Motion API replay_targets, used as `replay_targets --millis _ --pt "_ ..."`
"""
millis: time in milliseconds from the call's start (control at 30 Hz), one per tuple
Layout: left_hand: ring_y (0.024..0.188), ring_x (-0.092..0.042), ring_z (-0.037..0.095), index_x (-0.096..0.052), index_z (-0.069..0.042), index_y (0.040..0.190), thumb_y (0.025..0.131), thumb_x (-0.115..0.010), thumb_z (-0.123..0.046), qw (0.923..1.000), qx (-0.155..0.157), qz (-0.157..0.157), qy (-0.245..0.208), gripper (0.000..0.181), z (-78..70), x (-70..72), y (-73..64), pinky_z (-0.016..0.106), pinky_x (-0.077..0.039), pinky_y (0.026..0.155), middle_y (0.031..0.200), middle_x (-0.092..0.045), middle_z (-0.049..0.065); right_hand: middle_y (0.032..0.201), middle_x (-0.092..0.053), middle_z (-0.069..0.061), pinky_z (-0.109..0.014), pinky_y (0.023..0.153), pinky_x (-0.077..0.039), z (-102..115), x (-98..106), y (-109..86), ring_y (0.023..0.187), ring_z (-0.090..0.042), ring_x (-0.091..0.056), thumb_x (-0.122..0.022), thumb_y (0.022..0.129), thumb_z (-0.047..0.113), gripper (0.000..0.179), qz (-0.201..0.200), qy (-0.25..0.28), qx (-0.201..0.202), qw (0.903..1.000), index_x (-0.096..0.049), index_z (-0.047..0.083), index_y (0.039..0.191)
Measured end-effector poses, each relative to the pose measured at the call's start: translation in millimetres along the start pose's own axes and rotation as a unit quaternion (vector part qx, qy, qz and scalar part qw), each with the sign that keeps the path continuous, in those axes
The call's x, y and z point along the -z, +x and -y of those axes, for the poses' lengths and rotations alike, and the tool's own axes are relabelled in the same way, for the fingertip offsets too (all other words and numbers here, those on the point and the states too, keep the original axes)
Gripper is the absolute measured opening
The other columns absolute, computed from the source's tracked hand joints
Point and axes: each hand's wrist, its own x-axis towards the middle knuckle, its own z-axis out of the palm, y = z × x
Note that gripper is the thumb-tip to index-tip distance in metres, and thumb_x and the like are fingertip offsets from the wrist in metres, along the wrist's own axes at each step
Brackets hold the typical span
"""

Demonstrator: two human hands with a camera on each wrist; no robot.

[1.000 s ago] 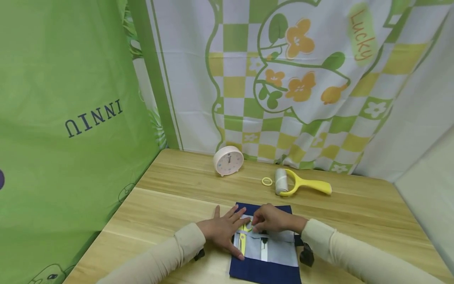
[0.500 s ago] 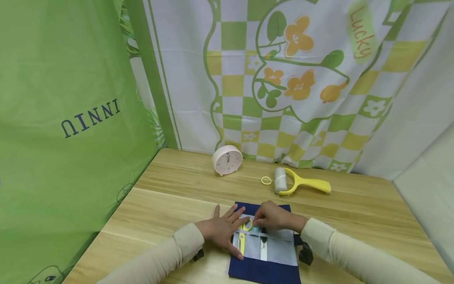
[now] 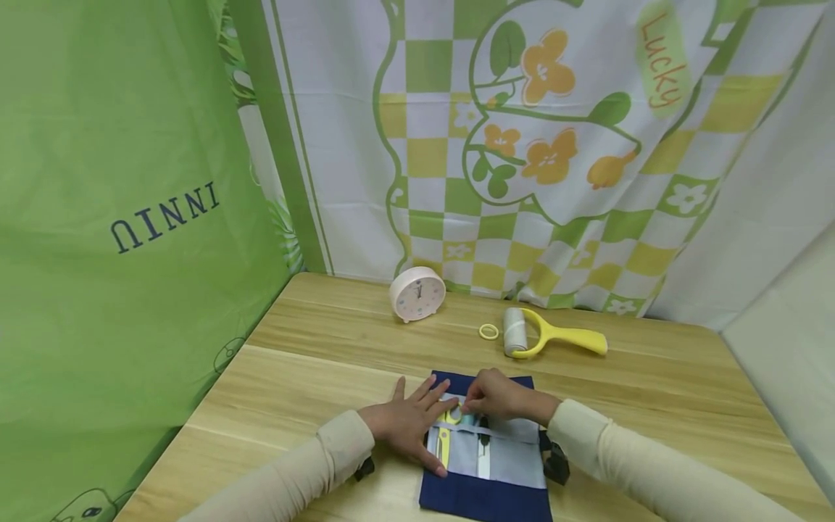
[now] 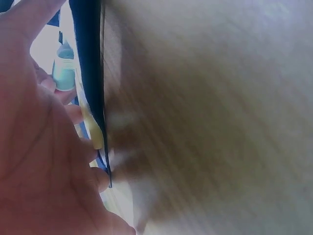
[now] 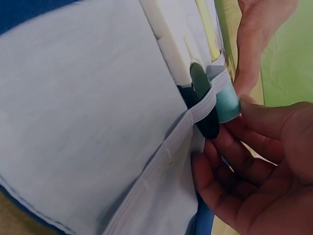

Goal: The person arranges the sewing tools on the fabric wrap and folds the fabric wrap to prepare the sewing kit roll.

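A navy fabric organizer (image 3: 485, 502) with a pale grey lining lies unrolled on the table. My left hand (image 3: 411, 426) rests spread on its left side, fingers straight, beside yellow scissors (image 3: 444, 444) tucked under the elastic strap (image 5: 151, 166). With thumb and fingers my right hand (image 3: 499, 396) pinches the lower end of a small teal cylinder (image 5: 228, 104). The strap crosses over that cylinder, between the scissors and a slim white-and-black tool (image 3: 483, 453). In the left wrist view, the teal piece shows beyond my left palm (image 4: 44, 147).
Behind the organizer stand a pale pink clock (image 3: 418, 294), a yellow ring (image 3: 488, 331) and a yellow-handled lint roller (image 3: 554, 335). The wooden table (image 3: 313, 377) meets a green curtain (image 3: 163, 326) on the left and a patterned one at the back.
The teal cylinder shows more clearly at the strap beside the scissors. My right hand has shifted only slightly; my left hand stays in place.
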Motion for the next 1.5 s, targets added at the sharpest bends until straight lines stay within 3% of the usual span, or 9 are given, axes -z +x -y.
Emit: replay_targets --millis 367,633,933,1200,1500 --pt "0.159 0.007 0.031 -0.009 -0.030 0.162 0.077 -0.061 -0.081 1.0000 -0.001 0.001 0.002 0.112 0.4 -0.9 -1.3 0.076 -0.006 0.116 0.172 0.006 0.004 0.069 -0.072 0.002 -0.018 0.055 -0.042 -1.2 1.8 -0.1 0.059 -0.001 -0.052 -0.075 0.089 0.014 0.010 0.019 0.010 -0.006 0.9998 -0.080 0.010 0.082" --pt "0.159 0.008 0.029 -0.008 -0.030 0.163 0.077 -0.062 -0.081 1.0000 0.001 0.005 0.001 0.113 -3.1 1.6 -1.8 0.075 -0.005 0.117 0.171 0.007 0.003 0.053 -0.051 0.011 -0.019 0.049 -0.033 6.9 0.4 2.6 0.050 -0.004 -0.045 -0.072 0.092 0.018 0.030 0.013 -0.023 -0.034 0.9991 -0.072 0.006 0.065" --pt "0.159 0.009 0.030 -0.008 -0.030 0.163 0.077 -0.062 -0.080 0.9999 0.003 0.010 -0.007 0.113 -4.5 2.4 -1.8 0.075 -0.004 0.117 0.171 0.008 0.002 0.072 -0.073 0.004 -0.018 0.058 -0.044 0.5 5.5 1.4 0.062 -0.002 -0.055 -0.075 0.090 0.014 0.008 0.042 0.015 -0.015 0.9989 -0.079 0.009 0.085" --pt "0.159 0.007 0.030 -0.009 -0.030 0.162 0.077 -0.062 -0.080 1.0000 -0.001 0.001 0.001 0.112 -3.5 3.0 -1.2 0.075 -0.006 0.116 0.172 0.006 0.003 0.049 -0.045 0.013 -0.018 0.047 -0.029 8.6 1.3 4.0 0.045 -0.003 -0.040 -0.073 0.091 0.019 0.032 0.044 -0.030 -0.032 0.9981 -0.070 0.009 0.061" --pt "0.159 0.010 0.030 -0.008 -0.032 0.162 0.077 -0.063 -0.080 0.9999 -0.001 0.003 -0.013 0.113 1.8 -0.1 0.1 0.075 -0.002 0.116 0.171 0.009 0.002 0.049 -0.051 0.011 -0.018 0.047 -0.029 4.8 -2.2 5.0 0.045 -0.003 -0.041 -0.075 0.090 0.019 0.029 0.041 -0.001 -0.019 0.9990 -0.074 0.009 0.062"
